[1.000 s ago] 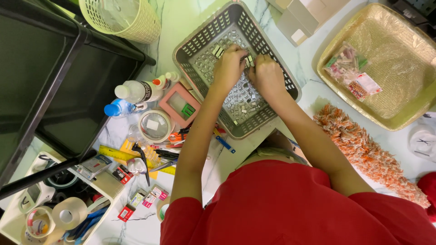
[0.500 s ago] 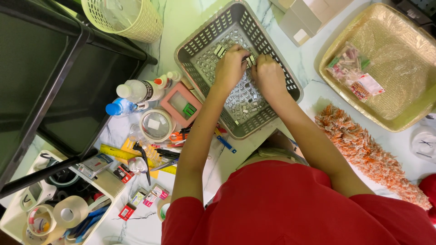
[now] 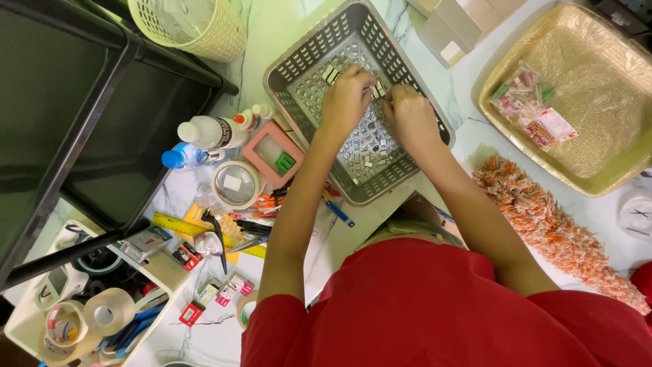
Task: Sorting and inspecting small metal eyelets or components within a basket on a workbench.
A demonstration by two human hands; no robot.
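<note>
View from above a person in a red top working at a marble-patterned bench [image 3: 285,20]. Both hands reach into a grey perforated basket [image 3: 299,68] whose floor is covered with many small silvery pieces [image 3: 363,146]. The left hand [image 3: 348,98] and the right hand [image 3: 409,117] lie close together near the basket's far side, fingers curled downward among the pieces; a small piece seems pinched between them, but whether either grip is closed on it cannot be told. Left of the basket stand a pink-framed box [image 3: 274,153], a roll of tape [image 3: 236,183] and two plastic bottles [image 3: 207,132], with pens and small packets scattered nearer the person. To the right lies a gold mesh tray [image 3: 611,102] holding clear bags, and an orange fringed strip [image 3: 550,221] beside the right forearm.
</note>
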